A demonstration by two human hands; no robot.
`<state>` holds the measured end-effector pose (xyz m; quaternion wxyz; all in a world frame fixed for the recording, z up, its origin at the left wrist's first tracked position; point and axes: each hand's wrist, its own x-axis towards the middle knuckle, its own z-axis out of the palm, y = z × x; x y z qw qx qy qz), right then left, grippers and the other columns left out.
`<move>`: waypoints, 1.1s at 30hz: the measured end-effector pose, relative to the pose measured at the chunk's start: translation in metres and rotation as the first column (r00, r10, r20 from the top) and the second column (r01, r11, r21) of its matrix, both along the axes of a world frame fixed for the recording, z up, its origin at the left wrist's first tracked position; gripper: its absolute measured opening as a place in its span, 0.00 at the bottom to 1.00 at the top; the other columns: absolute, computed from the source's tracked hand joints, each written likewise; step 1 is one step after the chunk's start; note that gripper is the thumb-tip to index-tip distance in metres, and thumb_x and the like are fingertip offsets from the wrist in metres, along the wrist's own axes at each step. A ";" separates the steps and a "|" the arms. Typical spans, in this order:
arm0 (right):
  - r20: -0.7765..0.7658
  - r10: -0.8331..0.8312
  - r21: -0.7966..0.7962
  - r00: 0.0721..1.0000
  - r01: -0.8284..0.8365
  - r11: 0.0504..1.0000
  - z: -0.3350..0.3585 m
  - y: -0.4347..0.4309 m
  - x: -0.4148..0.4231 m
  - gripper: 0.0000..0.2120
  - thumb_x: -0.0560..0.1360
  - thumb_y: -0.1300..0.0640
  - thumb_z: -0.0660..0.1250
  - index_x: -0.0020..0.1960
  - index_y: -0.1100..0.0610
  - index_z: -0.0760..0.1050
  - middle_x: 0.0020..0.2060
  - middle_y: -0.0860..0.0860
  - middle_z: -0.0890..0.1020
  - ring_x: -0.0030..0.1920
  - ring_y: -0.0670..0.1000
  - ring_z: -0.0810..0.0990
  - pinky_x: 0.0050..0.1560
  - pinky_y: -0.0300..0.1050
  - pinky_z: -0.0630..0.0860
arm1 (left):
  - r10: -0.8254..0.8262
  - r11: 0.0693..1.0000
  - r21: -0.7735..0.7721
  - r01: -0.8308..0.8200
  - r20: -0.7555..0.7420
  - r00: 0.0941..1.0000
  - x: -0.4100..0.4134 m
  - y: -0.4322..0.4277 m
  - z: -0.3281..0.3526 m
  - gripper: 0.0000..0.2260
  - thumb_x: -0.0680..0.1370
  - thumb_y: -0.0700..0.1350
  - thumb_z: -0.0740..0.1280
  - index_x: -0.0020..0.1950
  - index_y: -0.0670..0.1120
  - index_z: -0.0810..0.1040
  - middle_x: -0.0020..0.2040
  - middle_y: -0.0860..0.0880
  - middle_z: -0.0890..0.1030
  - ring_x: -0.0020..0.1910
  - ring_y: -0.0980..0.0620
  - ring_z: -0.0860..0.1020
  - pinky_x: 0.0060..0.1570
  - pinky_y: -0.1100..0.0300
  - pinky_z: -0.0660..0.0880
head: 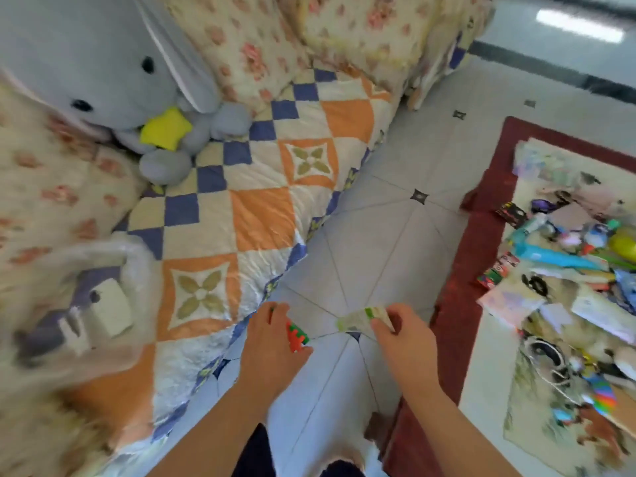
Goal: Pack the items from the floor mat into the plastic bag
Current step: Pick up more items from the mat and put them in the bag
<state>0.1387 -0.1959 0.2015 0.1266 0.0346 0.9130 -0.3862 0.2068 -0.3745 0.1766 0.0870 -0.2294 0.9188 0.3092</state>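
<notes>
I can read nothing here. The print on the pale green-and-white paper packet (361,318) pinched in my right hand (402,339) is a blur. So is any mark on the orange-and-green plastic piece (296,336) gripped in my left hand (272,342), or on the small red-and-green carton (492,275).
</notes>
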 end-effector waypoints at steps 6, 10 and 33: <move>0.081 0.245 -0.123 0.966 -0.234 0.964 0.006 -0.175 0.020 0.04 0.72 0.57 0.68 0.43 0.53 0.73 0.36 0.54 0.79 0.38 0.53 0.76 0.40 0.46 0.71 | 0.365 0.931 -0.009 -0.365 0.037 0.930 0.070 -0.143 0.002 0.32 0.69 0.50 0.70 0.70 0.48 0.61 0.68 0.50 0.61 0.66 0.48 0.64 0.60 0.58 0.68; 0.108 0.433 -0.133 0.895 -0.419 0.898 0.004 -0.297 0.045 0.06 0.72 0.57 0.68 0.40 0.50 0.71 0.35 0.53 0.79 0.37 0.49 0.76 0.35 0.34 0.67 | 0.514 0.856 0.022 -0.517 0.077 0.854 0.111 -0.233 -0.007 0.34 0.70 0.51 0.71 0.71 0.47 0.59 0.69 0.49 0.61 0.68 0.49 0.61 0.63 0.59 0.65; 0.355 0.842 0.297 0.406 -0.903 0.310 -0.151 -0.577 0.028 0.18 0.77 0.62 0.58 0.66 0.54 0.68 0.60 0.54 0.73 0.60 0.54 0.74 0.57 0.44 0.68 | 0.232 0.970 -0.016 -0.242 0.347 0.909 0.094 -0.461 -0.156 0.42 0.71 0.53 0.71 0.76 0.46 0.47 0.72 0.45 0.56 0.72 0.44 0.56 0.70 0.52 0.60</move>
